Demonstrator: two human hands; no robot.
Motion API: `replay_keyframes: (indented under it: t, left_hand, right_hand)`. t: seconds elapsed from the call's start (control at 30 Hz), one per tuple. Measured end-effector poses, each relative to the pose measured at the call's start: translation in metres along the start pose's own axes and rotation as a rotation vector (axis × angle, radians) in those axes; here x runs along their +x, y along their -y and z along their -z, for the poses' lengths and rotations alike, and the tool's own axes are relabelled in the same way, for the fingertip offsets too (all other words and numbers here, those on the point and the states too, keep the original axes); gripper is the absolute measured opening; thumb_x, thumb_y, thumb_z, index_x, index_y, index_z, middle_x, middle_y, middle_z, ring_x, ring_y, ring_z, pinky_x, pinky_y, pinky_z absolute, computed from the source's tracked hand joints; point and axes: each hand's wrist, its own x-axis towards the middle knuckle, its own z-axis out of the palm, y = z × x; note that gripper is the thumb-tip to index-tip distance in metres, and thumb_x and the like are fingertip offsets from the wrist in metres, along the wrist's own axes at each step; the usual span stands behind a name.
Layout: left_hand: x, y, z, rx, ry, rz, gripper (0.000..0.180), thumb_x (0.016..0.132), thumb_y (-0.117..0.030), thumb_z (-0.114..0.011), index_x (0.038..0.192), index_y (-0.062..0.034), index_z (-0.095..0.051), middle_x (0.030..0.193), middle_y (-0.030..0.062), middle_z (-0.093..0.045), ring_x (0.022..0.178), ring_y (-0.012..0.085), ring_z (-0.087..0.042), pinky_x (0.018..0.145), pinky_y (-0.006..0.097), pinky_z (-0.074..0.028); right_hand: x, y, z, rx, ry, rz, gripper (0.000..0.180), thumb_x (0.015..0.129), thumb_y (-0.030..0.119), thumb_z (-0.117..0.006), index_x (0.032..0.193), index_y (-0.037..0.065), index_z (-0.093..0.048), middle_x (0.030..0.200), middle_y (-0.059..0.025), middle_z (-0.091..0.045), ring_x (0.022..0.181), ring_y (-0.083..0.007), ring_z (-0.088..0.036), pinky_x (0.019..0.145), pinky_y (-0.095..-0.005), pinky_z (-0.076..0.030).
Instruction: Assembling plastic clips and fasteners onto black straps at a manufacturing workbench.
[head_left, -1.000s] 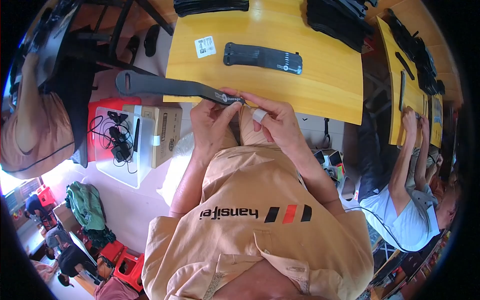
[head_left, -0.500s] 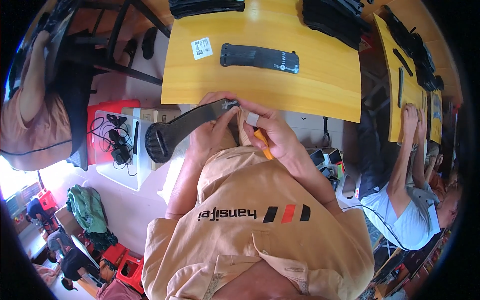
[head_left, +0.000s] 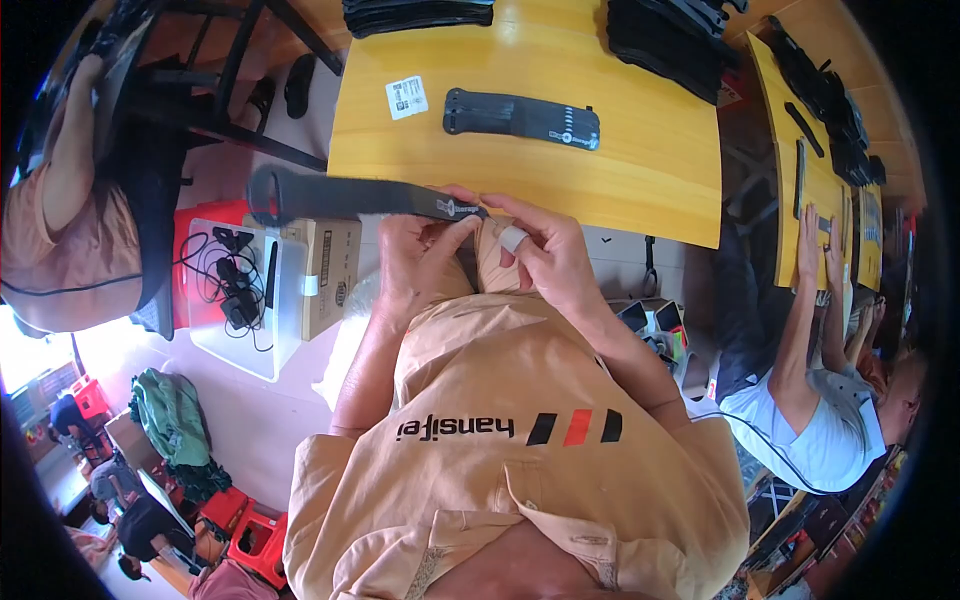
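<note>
A black strap (head_left: 340,195) with pale print near one end stretches out to the left, its loose end hanging past the table's edge. My left hand (head_left: 405,262) is closed on it near the printed end, thumb on top. At that same tip is my right hand (head_left: 556,265), its fingers pinched, with a white band around one finger. A small dark point shows between the two hands; what the right fingers hold is otherwise hidden. Beyond them, a flat bundle of black straps (head_left: 520,118) lies on the yellow table (head_left: 400,152), beside a white printed label (head_left: 406,98).
Stacks of black straps (head_left: 664,45) rest at the table's far side. To the left, a clear plastic bin (head_left: 290,340) with black cables stands beside a cardboard box (head_left: 335,270). A person in a white shirt (head_left: 800,425) works at another table on the right.
The strap's free end has swung up and left and now lies straighter. My right hand has turned, and the orange handle seen in it before is out of sight.
</note>
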Motion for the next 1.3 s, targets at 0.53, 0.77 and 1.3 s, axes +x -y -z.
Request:
replay_keyframes:
  t: [0.53,0.77,1.3]
  left_hand:
    - [0.006,-0.001,0.001,-0.161,0.021,0.038,0.021,0.080,0.004,-0.057,0.101,0.0045,-0.055,0.092,0.0090,-0.060,0.082,0.0132,-0.059,0.074,0.026,-0.053]
    - [0.011,-0.001,0.013,-0.362,0.157,0.273,0.021,0.083,-0.004,-0.056,0.102,0.0058,-0.054,0.091,0.0116,-0.060,0.080,0.0167,-0.062,0.073,0.029,-0.054]
    - [0.016,0.005,0.000,-0.030,0.057,0.357,0.021,0.083,-0.017,-0.061,0.085,0.0044,-0.060,0.070,0.0060,-0.059,0.062,0.0097,-0.056,0.058,0.022,-0.050]
  right_hand:
    - [0.000,-0.014,-0.006,-0.499,-0.219,0.448,0.054,0.070,-0.010,-0.050,0.121,0.008,-0.047,0.067,-0.0129,-0.057,0.052,-0.0266,-0.054,0.051,-0.0319,-0.047]
    - [-0.005,0.002,0.000,-0.550,-0.109,0.621,0.059,0.066,-0.013,-0.052,0.119,0.013,-0.051,0.086,-0.0149,-0.060,0.069,-0.0309,-0.058,0.061,-0.0370,-0.048]
    - [0.003,-0.010,-0.002,-0.091,-0.102,0.172,0.031,0.086,-0.003,-0.047,0.113,0.008,-0.059,0.068,0.0012,-0.056,0.048,-0.0009,-0.040,0.041,-0.0159,-0.035]
